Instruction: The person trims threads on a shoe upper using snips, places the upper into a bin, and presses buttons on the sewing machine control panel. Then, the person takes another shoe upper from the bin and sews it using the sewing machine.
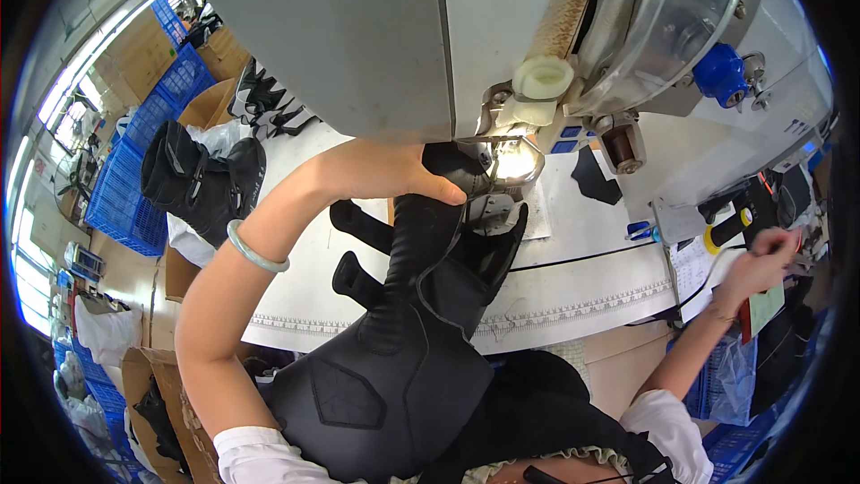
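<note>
One black boot upper [385,385] drapes over the near edge of the surface [582,296], its wide part toward my body and its narrower end up at the metal fitting [491,213] of the sewing machine [358,45], beside the bright work light [517,161]. My left hand [385,170] lies on that end, thumb along the near side; the other fingers are hidden, so I cannot tell how firmly they close. My right hand [761,269] is well apart, far out to the right near a yellow-and-black spool [727,229], its fingers curled, though whether they hold anything I cannot tell. To do this well, I judge, I should flatten the ribbed fold before it reaches the fitting, bear the hanging weight so it doesn't drag, keep my thumb clear of the metal, and bring both hands to steer the edge. Past it, a small black piece [596,177] lies on the surface; leftward stand black boots [202,179] and blue crates [143,161].
</note>
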Demonstrator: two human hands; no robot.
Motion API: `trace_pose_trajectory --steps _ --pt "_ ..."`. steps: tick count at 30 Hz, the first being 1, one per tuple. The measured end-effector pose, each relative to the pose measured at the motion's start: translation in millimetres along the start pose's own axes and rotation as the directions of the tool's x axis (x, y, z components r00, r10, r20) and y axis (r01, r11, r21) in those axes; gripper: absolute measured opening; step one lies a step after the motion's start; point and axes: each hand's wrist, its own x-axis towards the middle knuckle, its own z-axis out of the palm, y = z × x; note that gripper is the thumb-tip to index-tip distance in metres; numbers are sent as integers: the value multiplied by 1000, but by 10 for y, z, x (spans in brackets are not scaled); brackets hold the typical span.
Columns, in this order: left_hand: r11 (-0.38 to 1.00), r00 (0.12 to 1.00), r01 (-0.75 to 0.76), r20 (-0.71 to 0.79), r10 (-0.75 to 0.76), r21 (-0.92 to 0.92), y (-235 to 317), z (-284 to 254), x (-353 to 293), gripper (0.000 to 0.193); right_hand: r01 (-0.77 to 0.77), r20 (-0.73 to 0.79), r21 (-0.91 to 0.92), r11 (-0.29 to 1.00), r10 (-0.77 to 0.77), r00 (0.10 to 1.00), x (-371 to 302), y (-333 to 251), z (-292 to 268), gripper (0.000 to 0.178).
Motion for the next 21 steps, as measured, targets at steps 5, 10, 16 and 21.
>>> trace_pose_trajectory --steps 5,10,16,21 --pt "975 972 222 76 -223 23 112 -11 3 71 402 978 169 900 -204 44 -1688 -705 411 42" --pt "973 980 199 8 -200 -116 125 -4 -25 60 210 913 347 914 -380 147 -2170 -1006 868 50" --pt "957 986 121 -77 -146 -263 42 52 -32 27 -21 945 228 973 -216 246 -2316 -987 1018 34" --pt "931 954 291 -4 -299 -222 37 27 -29 48 -78 957 136 988 -110 268 -2395 -999 1080 28"
